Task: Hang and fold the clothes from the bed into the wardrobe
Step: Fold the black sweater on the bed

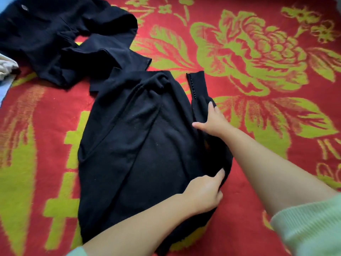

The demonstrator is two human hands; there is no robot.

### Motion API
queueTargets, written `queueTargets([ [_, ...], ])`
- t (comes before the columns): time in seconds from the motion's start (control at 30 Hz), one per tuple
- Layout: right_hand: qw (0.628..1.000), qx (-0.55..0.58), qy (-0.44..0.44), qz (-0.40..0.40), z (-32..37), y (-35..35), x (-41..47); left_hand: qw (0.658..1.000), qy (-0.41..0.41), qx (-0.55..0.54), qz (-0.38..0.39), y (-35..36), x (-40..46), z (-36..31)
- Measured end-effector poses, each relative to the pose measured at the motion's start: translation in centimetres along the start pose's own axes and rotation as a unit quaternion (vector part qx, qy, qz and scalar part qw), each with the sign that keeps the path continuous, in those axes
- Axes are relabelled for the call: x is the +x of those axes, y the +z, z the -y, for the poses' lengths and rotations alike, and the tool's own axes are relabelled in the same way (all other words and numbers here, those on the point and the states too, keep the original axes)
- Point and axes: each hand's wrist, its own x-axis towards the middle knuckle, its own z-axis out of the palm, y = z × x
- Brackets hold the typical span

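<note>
Black garment (132, 145) on bedspread (258, 52), right edge under both hands' grip.

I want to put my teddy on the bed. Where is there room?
The big free patch is the red blanket right of the black top, beyond the right hand. Another bare strip lies left of the top, below the black trousers. It is crowded top left, where the trousers and a pale cloth lie, and around the left hand.
</note>
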Motion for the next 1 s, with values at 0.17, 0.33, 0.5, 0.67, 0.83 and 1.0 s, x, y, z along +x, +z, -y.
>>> queueTargets([
  [0.17, 0.992, -0.101, 0.018, -0.072, -1.1, 1.2, 0.3, 0.998, 0.004, -0.057, 0.024, -0.4, -0.2, -0.1],
  [0.33, 0.872, 0.434, 0.073, -0.214, -1.6, -2.0, 0.3, 0.989, -0.006, -0.148, 0.030, -1.6, -0.9, 1.5],
  [0.5, 0.575, 0.798, 0.116, -0.140, -2.8, -5.0, -3.7, 0.980, 0.008, -0.199, 0.014, -2.2, -1.9, 1.6],
  [0.67, 0.525, 0.844, -0.012, -0.110, 1.3, -5.2, -5.1, 0.973, 0.011, -0.230, -0.004, -2.3, -4.0, 2.9],
  [0.83, 0.919, 0.314, -0.207, -0.117, 10.4, 0.6, -3.1, 0.966, -0.098, -0.236, -0.048, -1.1, -6.9, 7.9],
  [1.0, 0.970, -0.126, -0.104, 0.179, 10.8, 8.3, -4.0, 0.949, -0.245, -0.189, -0.059, -0.6, -10.2, 13.4],
])
